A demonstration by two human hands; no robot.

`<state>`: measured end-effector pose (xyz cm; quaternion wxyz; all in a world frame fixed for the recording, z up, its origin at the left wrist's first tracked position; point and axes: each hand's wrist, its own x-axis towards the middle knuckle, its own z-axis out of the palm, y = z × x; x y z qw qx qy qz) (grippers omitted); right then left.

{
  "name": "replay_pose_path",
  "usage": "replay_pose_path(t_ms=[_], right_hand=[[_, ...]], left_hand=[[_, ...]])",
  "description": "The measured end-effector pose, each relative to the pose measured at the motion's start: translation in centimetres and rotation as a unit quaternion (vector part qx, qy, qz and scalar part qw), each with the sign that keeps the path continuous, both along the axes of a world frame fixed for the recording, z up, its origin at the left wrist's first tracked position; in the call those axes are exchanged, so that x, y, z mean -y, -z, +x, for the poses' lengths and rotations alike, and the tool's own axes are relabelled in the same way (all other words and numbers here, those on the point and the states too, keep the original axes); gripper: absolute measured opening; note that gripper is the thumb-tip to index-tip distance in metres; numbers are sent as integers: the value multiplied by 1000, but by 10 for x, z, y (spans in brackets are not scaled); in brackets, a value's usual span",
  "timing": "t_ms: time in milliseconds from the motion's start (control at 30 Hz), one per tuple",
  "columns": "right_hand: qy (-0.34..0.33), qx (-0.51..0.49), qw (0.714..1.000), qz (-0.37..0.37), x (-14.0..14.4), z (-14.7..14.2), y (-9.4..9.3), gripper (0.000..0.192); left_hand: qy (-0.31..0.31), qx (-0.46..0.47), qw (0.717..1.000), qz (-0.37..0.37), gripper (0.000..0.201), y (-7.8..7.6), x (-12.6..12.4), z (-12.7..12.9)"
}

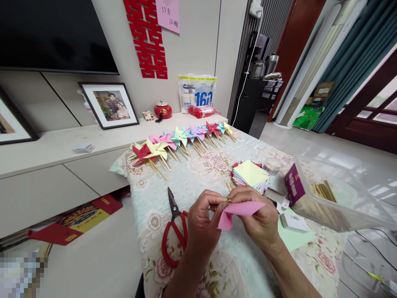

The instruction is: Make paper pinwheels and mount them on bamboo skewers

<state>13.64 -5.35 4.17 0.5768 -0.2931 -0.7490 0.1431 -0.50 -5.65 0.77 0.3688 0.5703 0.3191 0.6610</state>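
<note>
Pinching a folded pink paper (240, 211) between them, the left hand (203, 223) and right hand (260, 217) were both clamped on it above the floral-clothed bench (198, 174), fingertips meeting at a thin wooden stick (221, 202). One pair of red-handled scissors (174, 231) lay just left of the left hand. Behind a row of finished paper pinwheels (182, 142), a plastic bag (197, 93) read "160".

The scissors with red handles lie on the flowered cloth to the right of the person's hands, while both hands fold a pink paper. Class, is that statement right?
Not quite. The head view shows the scissors lying to the left of the hands, beside the left hand. The rest holds: they have red handles, lie on the flowered cloth, and the left hand and right hand both hold the pink paper.
</note>
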Motion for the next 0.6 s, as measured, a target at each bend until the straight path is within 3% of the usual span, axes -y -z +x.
replay_pose_path(t_ms=[600], right_hand=[[49,-20,997,48,1,-9,10,28]], left_hand=[[12,22,1000,11,10,-4,3,3]])
